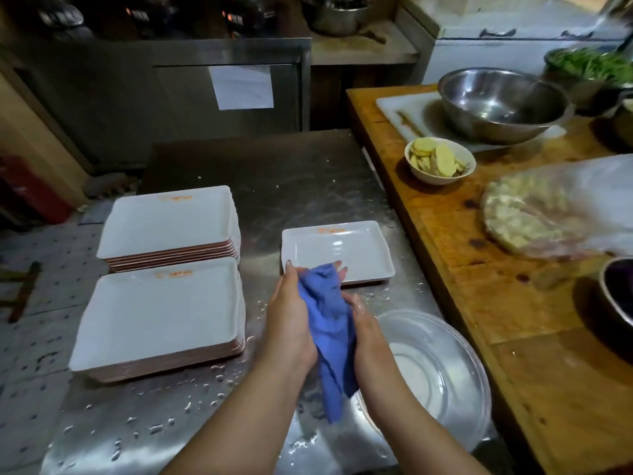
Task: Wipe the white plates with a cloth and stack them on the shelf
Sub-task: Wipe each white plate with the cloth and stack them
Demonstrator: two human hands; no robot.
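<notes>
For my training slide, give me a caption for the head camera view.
Both hands hold a blue cloth above a wet steel table, single white plate ahead.

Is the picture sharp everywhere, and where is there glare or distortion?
Head view: hands, blue cloth and single white plate are fairly sharp; the top right corner is motion-blurred; glare on the wet steel table; wide-angle bending at the edges; the background is dim.

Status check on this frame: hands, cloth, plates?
Left hand and right hand both grip blue cloth. Single white plate on steel table, untouched; two plate stacks left. Nothing blocking.
</notes>
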